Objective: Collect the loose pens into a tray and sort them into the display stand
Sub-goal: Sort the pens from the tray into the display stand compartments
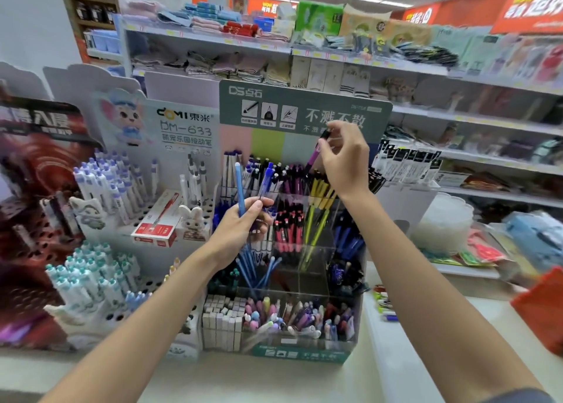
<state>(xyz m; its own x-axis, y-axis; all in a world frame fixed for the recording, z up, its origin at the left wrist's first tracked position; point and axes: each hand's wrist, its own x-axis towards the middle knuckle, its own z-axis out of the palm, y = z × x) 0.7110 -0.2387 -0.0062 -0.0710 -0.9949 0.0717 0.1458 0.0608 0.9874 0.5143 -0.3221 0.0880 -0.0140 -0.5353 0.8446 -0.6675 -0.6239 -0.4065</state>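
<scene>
The clear display stand (300, 355) sits near the worktop's (274, 381) front edge, with its front row crammed with pastel pens. A few loose pens (384, 306) lie on the worktop just right of it. My left hand (240, 226) is curled round a couple of blue pens (240, 186), upright over the stand's left side. Further back, my right hand (344, 158) pinches a purple pen (313, 155) near its top, above the back row. Stocked shelves (335, 58) sit behind.
</scene>
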